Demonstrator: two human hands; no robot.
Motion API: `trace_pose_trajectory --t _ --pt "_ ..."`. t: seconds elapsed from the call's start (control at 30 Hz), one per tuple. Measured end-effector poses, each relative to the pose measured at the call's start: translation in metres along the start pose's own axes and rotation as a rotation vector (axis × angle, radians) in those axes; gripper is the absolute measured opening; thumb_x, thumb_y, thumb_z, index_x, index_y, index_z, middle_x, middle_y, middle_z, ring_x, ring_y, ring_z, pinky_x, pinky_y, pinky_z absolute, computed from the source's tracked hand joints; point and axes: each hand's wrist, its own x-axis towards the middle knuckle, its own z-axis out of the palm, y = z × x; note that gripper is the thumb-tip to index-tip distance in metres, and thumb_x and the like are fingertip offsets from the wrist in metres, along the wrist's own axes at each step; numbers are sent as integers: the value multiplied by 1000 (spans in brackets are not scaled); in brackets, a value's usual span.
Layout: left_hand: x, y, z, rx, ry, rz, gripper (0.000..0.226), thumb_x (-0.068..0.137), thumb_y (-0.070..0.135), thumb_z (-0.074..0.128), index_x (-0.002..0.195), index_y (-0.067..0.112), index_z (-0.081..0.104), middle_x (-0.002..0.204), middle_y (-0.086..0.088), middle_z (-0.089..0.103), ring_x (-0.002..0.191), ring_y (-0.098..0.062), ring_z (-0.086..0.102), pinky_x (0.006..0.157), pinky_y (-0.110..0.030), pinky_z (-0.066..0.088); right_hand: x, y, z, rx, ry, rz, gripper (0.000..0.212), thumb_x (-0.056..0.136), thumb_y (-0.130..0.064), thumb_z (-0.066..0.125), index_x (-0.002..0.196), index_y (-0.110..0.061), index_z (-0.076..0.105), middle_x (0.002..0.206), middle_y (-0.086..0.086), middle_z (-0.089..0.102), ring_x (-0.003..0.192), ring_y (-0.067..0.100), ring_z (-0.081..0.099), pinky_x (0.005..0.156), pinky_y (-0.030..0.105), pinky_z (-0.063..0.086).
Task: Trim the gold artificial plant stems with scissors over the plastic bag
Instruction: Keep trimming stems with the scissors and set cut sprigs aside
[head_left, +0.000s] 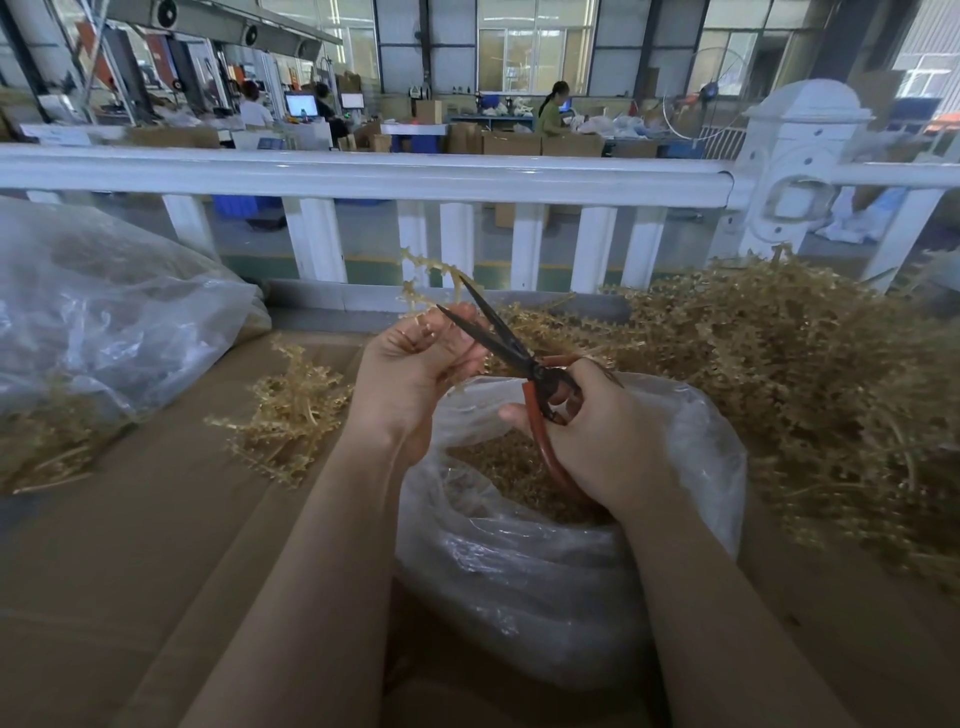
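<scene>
Head view. Step: mid-trim. Left hand (410, 364) pinches a gold stem (431, 283) above the plastic bag (545, 587); right hand (597, 431) grasps red-handled scissors (511, 348), blades parted at the stem. Next, likely: close blades squarely, letting offcuts drop bagward. Stem: slender, beaded, curling, pale gold. Untrimmed pile (779, 364) right on desk (130, 571).

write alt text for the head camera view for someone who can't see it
A left hand holds a gold artificial stem between the open blades of red-handled scissors gripped by the right hand, above a plastic bag of gold trimmings.
</scene>
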Motion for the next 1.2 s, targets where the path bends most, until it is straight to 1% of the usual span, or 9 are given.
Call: trace_pose_trajectory --t 0.2,0.33,0.47,0.57,0.7,0.83,1.0,1.13,1.2 --pt "1 0 -1 11 -26 23 14 82 0 66 93 9 71 83 -3 76 75 -13 71 77 -22 58 -1 -1 -1 -50 52 -24 59 72 -76 64 96 -22 62 88 -12 65 84 8 62 74 35 56" --pt "1 -1 -1 36 -16 39 15 79 0 68 91 9 73 81 -4 76 75 -14 72 74 -22 58 0 -2 -1 -121 85 -17 50 77 -72 68 87 -23 60 79 -11 64 76 9 62 69 36 57" --pt "3 -2 -3 43 -8 34 22 74 5 71 96 4 71 84 -7 76 77 -16 73 78 -25 58 0 -2 -2 -122 89 -20 49 76 -72 69 86 -24 62 80 -12 66 77 10 63 69 35 57" --pt "3 -3 -4 47 -2 31 18 79 0 70 97 1 70 84 -8 75 76 -17 72 76 -24 58 0 -2 -2 -148 102 -29 47 78 -71 70 85 -25 63 78 -11 67 74 9 63 67 34 57" --pt "2 -1 -3 48 -10 25 9 81 0 69 86 7 71 80 -5 75 74 -15 72 72 -23 57 0 -1 -1 -143 102 -29 51 77 -74 68 88 -24 66 81 -11 69 78 10 65 71 35 58" --pt "0 2 -4 6 -39 -23 8 74 11 71 72 18 76 83 -4 76 75 -13 73 70 -21 57 0 0 -1 -122 97 -41 57 72 -78 63 87 -23 68 79 -11 69 75 9 65 70 34 58" --pt "0 4 -9 23 -73 -38 10 76 12 69 76 16 78 85 -6 76 77 -14 72 72 -22 57 -2 -3 -2 -167 133 -98 53 75 -76 64 85 -24 64 72 -12 64 70 6 61 63 31 56" --pt "0 3 -10 129 -76 -26 25 90 0 62 80 16 79 84 -6 77 76 -14 72 71 -21 57 -3 -5 -4 -188 125 -113 60 72 -80 60 90 -24 64 74 -14 58 72 5 56 63 27 52" --pt "0 2 -9 185 -78 -20 25 93 -2 60 84 14 77 83 -6 77 75 -13 72 69 -21 57 -3 -5 -5 -196 121 -126 61 71 -81 58 89 -23 63 73 -14 57 72 5 55 62 28 52"
